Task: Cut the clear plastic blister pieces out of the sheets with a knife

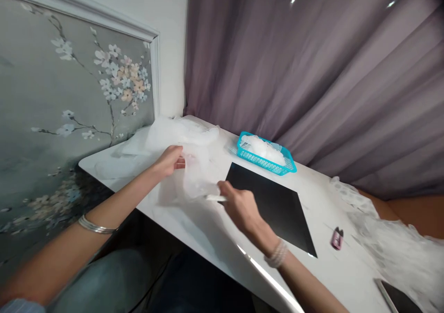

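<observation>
My left hand [169, 161] is closed on a piece of sheer white fabric [197, 174], which hangs between my two hands over the left part of the white table [204, 220]. My right hand [241, 204] has its fingers wrapped round a slim white object [215, 198]. Its tip points left toward the lower edge of the fabric; blur hides what kind of object it is. Behind my left hand lies a loose heap of the same sheer fabric [166, 130]. A black rectangular mat [274, 202] lies beside and partly behind my right hand.
A turquoise basket [265, 162] filled with white pieces stands near the back edge, by the purple curtain [256, 63]. To the right lie small pink snips with dark tips [336, 239], a pile of white ruffled material [409, 253] and a phone-like dark object [398, 299].
</observation>
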`<state>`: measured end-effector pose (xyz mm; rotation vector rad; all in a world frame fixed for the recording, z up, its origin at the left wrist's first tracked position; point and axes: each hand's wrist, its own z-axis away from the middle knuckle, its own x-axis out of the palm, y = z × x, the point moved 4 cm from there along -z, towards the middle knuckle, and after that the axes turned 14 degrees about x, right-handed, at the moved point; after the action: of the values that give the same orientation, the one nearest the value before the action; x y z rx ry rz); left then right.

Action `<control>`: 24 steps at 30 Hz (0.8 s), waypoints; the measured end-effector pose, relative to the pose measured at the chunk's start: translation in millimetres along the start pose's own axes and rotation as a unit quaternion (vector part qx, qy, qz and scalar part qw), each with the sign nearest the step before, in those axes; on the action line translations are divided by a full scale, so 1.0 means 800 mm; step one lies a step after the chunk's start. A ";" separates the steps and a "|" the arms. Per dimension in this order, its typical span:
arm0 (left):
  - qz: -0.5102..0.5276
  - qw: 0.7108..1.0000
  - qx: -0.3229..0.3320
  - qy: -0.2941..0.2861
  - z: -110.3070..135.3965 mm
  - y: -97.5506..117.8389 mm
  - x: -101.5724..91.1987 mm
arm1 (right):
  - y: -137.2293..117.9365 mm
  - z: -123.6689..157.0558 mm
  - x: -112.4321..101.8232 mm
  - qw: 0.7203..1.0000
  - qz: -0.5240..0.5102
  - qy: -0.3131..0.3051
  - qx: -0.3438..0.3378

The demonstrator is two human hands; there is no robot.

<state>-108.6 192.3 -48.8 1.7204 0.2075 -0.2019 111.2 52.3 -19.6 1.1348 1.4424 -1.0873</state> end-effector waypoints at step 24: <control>0.470 0.809 -0.345 -0.074 0.233 0.097 0.304 | 0.379 0.084 -0.034 0.720 -0.548 -0.136 0.402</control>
<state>143.6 2.1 -64.8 0.9027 -0.6335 0.4374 422.1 33.8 -25.4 0.4550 1.3741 -2.7959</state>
